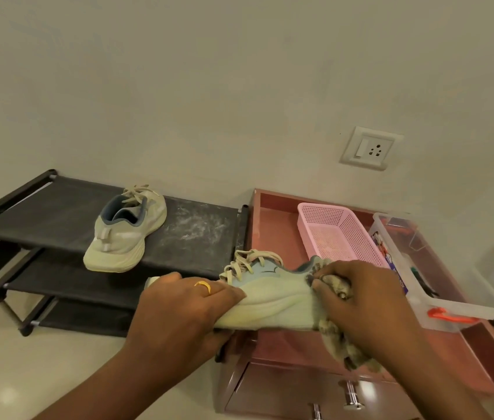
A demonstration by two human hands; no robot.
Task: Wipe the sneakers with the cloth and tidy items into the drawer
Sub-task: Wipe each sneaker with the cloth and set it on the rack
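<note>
Sneaker [273, 294] is hanging over the cabinet [271, 228], left hand [185, 304] clamping its toe, right hand [364, 301] clutching a bunched cloth [333, 331] against the heel. Looking light and soft, it is likely best held by the sole.

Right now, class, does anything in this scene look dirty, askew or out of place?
Yes. A whitish dusty smear marks the top shelf of the rack, right of the sneaker resting there; the rest of the dark fabric looks cleaner. Nothing looks broken.
</note>
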